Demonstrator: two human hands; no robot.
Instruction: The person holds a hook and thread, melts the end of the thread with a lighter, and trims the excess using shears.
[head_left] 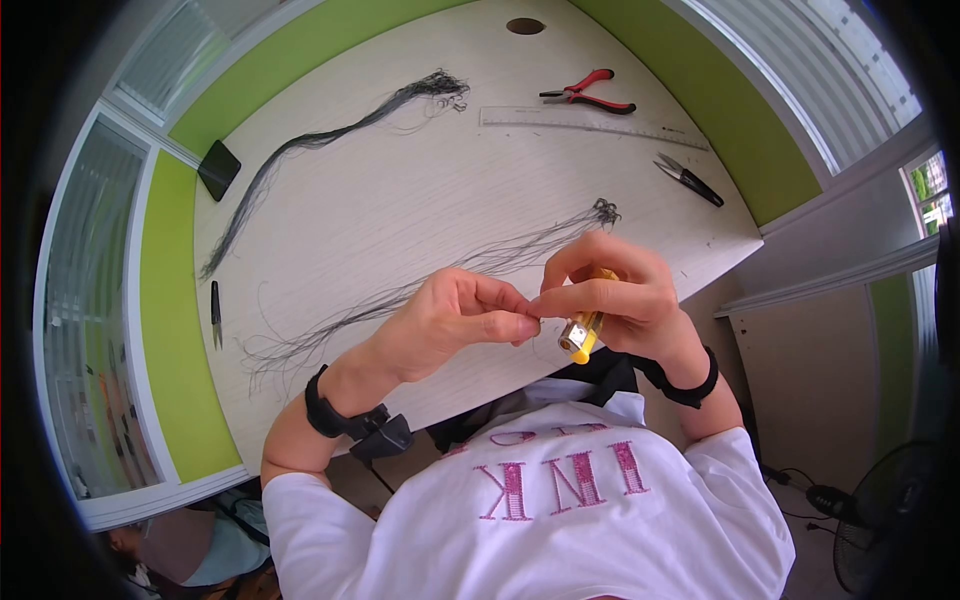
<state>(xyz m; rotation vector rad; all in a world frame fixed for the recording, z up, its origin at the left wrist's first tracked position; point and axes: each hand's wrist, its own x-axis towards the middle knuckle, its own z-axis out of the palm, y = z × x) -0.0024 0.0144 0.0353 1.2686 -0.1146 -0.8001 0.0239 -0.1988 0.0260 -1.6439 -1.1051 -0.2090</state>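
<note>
My left hand (pixel 455 318) is closed in a pinch at the thumb and forefinger, with what looks like a thin dark cord at the tips; most of it is hidden. Its fingertips meet those of my right hand (pixel 622 290). Held in my right hand is a yellow lighter (pixel 583 335), its metal top pointing down toward my body. Behind my hands, a loose bundle of thin dark cords (pixel 400 297) lies across the table, knotted or looped at its right end.
A thicker bundle of dark cords (pixel 330 137) lies farther back on the table (pixel 400 215). Red-handled pliers (pixel 590 97), a clear ruler (pixel 590 124) and black thread snips (pixel 690 180) are at the right. Tweezers (pixel 216 312) and a dark phone-like slab (pixel 219 170) sit left.
</note>
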